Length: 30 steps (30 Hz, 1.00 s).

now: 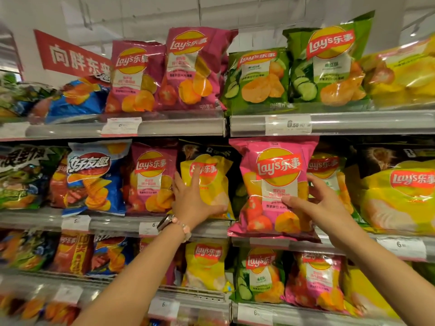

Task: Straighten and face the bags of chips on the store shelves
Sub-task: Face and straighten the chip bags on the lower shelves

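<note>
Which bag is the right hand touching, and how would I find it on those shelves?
Find the middle shelf, the second row of bags from the top. Just right of where its two rails meet stands a bright pink Lay's bag showing tomatoes, with the right hand at its right edge. It juts out in front of its yellow and green-labelled neighbours and overhangs the rail.
</note>
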Tool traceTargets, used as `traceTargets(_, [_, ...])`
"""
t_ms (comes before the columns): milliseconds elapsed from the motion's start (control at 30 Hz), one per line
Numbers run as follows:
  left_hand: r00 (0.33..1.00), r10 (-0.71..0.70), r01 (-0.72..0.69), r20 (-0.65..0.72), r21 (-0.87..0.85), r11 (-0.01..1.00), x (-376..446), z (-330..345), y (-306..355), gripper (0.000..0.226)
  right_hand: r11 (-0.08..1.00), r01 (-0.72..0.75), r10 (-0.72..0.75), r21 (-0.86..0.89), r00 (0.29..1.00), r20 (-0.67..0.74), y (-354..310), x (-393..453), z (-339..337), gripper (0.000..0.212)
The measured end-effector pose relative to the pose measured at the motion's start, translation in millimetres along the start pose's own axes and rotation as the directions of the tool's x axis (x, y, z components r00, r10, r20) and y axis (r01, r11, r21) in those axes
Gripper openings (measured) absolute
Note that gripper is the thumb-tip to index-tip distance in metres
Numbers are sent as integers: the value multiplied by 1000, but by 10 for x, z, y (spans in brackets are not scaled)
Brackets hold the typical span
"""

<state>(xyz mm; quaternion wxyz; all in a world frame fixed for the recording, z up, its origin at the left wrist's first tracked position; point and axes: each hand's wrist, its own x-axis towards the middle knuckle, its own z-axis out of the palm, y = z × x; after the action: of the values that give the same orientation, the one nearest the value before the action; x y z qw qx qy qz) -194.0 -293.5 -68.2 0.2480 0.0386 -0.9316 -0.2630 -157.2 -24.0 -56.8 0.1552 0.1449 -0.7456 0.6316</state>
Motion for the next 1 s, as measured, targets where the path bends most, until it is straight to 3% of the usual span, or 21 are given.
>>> traceTargets(233, [994,65,-65,-88,5,998,52,-31,-55,114,1000,16,-17,-13,995,-96,33,19,-7,82])
traceTargets(433, [996,68,-80,-58,-257,963,122,-198,-124,112,992,64,-82,-110,983,-163,126,46,108,67])
traceTargets(633, [989,142,-125,27,-339,933,25,-468,-288,112,956,91,-155,-279,964,-217,131,54,286,72])
traceTargets(833, [994,107,-93,6,-440,893,-195,-720,-548,120,930,87,-167,-357,965,-202,1,80,547,67])
traceTargets(1000, [998,47,-59,-38,-487,872,-317,-838,-722,119,913,56,-180,-405,944,-275,-51,65,709,65])
